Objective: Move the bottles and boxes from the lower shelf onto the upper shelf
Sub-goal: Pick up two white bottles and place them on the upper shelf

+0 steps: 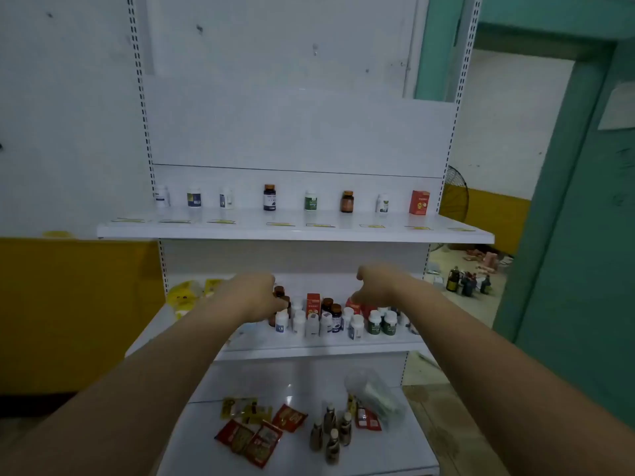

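Glossy white upper shelf (240, 231); amber translucent bottle (347, 202).

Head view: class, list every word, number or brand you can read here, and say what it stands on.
None can be read.
Upper-shelf bottles: labels too small, blurred.
Red box: print blurred.
Yellow tags: blurred.
Lower-shelf bottles: labels blurred.
Red packets: print blurred.

One head-worn wide-angle camera stood close before the shelving, facing it squarely and tilted slightly down; the upper shelf (240, 232) sat mid-frame, the lower shelf (309, 345) beneath it, within arm's reach.
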{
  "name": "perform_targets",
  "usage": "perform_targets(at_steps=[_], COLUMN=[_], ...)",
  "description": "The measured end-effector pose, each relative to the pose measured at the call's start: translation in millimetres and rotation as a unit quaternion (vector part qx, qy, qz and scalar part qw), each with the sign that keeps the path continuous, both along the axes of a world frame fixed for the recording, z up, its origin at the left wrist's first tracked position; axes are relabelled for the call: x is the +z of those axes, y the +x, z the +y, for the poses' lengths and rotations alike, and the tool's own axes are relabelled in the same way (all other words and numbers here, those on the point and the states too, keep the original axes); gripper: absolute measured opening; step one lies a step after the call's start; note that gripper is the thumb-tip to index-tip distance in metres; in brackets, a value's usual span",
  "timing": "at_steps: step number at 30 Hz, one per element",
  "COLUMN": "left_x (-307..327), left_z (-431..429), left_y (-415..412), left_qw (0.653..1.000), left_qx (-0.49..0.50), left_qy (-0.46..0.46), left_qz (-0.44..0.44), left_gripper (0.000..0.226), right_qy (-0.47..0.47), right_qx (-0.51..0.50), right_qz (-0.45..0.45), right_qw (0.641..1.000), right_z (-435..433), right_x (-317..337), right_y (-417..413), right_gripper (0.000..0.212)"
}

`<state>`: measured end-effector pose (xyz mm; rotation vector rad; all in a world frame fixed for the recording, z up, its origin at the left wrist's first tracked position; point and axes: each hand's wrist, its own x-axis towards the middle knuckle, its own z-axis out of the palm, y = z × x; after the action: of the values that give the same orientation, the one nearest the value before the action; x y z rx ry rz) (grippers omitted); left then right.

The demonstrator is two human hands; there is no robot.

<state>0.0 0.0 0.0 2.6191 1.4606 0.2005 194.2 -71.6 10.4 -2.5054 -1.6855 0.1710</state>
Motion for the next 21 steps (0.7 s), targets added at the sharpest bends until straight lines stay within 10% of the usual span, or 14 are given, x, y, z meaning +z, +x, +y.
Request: perform_targets(at_steps=[21], left_x=[-91.8], left_z=[41.8], left_y=[25.9], left_qw=[0.990], left_qx=[-0.078], left_qy=[-0.093], left_qz=[0.068], left_gripper=[0.052], right_qy=[-0.087], right_qx=[-0.071], right_qz=[0.020], right_qw=[0.993], right_z=[2.8], right_x=[-100.3], right_y=[29.1], right_gripper=[0.050])
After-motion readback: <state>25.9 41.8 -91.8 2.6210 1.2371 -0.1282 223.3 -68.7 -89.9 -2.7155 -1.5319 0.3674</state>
